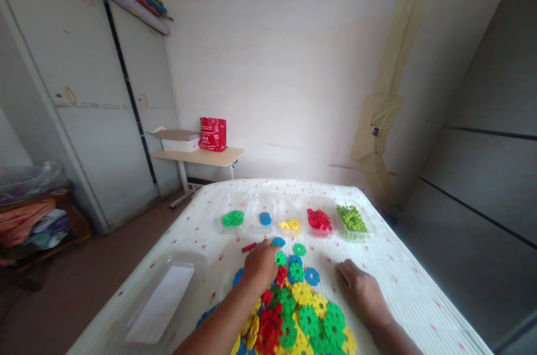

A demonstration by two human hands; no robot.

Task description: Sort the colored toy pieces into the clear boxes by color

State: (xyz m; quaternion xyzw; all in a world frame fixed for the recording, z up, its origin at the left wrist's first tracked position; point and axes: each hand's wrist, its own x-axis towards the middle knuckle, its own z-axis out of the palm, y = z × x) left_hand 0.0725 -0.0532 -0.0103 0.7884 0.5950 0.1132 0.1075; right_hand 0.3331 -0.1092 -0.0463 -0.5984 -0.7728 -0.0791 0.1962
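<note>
My left hand (262, 263) reaches over the far end of a loose pile of plastic flower-shaped discs. Its fingers are curled, with the tips against a green flower-shaped disc (281, 258); what lies between them is hidden. Just beyond is a blue disc (278, 241), and a red stick-like piece (249, 247) lies beside the knuckles. Right of the pile, my right hand (361, 285) rests on the tablecloth, fingers curled in and nothing visible in them. Yellow discs (302, 293), green discs (309, 320) and red pieces (269, 328) overlap nearest to me.
Across the table stand clear trays with green discs (233, 218), blue discs (265, 218), yellow discs (293, 224), red pieces (319, 221) and light-green pieces (352, 219). At left lies a clear plastic lid or tray (197, 263) with white paper (161, 304). A side table (218, 157) stands behind.
</note>
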